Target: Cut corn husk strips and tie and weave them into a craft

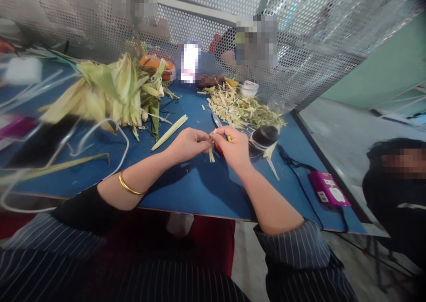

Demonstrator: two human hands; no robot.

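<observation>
My left hand [190, 146] and my right hand [234, 146] meet above the blue table, fingertips pinched together on a small strip of corn husk [211, 155]. Its short ends hang below the fingers; the rest is hidden. Behind my right hand lie scissors, with a metal blade [217, 120] showing and bits of red and yellow handle partly covered. A black spool [266, 135] with pale thread stands just right of that hand. To the left of my hands rests a long folded corn husk [170, 132].
A pile of corn husks [116, 91] lies at the back left, husk scraps [233, 104] at the back centre. A white cable [124, 138] loops on the left. A purple power strip [329, 189] sits near the right edge. Perforated metal mesh [206, 29] borders the back; a person sits at right.
</observation>
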